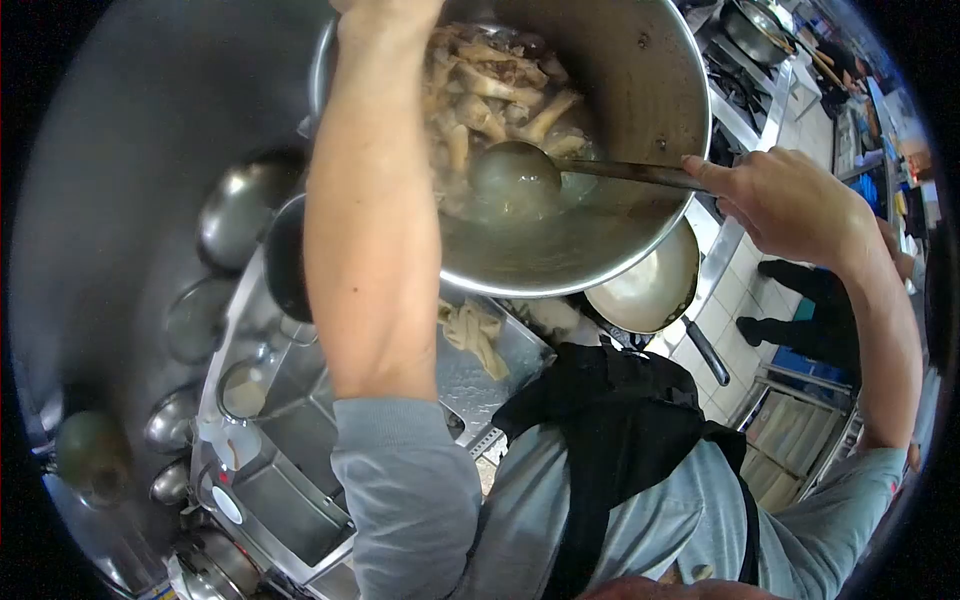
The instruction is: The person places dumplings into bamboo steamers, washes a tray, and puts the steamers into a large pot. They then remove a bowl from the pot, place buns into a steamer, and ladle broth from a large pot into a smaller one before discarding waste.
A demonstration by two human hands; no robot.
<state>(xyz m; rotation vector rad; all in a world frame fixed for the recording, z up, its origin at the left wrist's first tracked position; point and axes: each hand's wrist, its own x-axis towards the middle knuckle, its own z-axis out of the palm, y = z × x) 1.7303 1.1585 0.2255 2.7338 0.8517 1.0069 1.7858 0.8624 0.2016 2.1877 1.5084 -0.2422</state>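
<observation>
A big steel stockpot (640, 90) stands before me, with meaty bones (500, 90) in cloudy liquid inside it. My right hand (790, 200) is closed around the handle of a long ladle (515, 175) that reaches over the pot's near right rim. The ladle's bowl is down at the liquid beside the bones and holds some pale broth. My left arm stretches across the pot's left side. Only part of my left hand (388, 14) shows at the top edge, by the far left rim, and its fingers are cut off.
A frying pan (650, 285) with a black handle sits below the pot on the right. A crumpled cloth (472, 335) lies on the steel counter. Steel sinks (285, 500) are at the lower left. Another person's legs (810, 310) are on the tiled floor at right.
</observation>
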